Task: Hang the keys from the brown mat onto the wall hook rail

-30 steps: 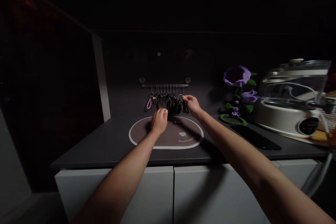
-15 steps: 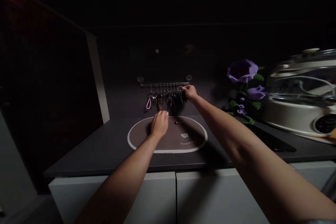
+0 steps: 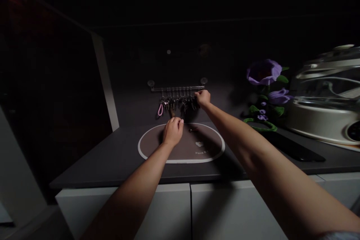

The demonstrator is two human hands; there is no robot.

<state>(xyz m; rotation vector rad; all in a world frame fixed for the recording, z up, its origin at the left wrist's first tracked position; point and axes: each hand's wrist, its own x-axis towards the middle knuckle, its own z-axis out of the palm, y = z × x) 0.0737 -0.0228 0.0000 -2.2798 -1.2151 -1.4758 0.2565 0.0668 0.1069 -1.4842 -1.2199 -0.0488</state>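
A clear rack (image 3: 177, 89) with hooks is fixed to the dark wall, and several bunches of keys hang from it. At its right end my right hand (image 3: 203, 98) is pinched on a key ring with dark keys (image 3: 194, 104), partly hidden by the fingers. A pink strap (image 3: 160, 110) dangles from the leftmost bunch. Lower down, my left hand (image 3: 173, 131) is held over the brown oval mat (image 3: 152, 146) with its fingers curled; what they hold, if anything, is hidden. Just right of it a small key-like item (image 3: 192, 130) lies on the mat.
Purple flowers (image 3: 264, 73) with green leaves stand to the right on the dark countertop (image 3: 95, 161). Behind my right forearm lies a flat black slab (image 3: 298, 150). A cream appliance (image 3: 317, 120) with a clear top fills the far right. White cabinet doors (image 3: 168, 210) are below.
My right hand has turned slightly at the rack's right end, and the key ring shows less clearly beside the fingers. The left hand has barely moved. The view has shifted a little.
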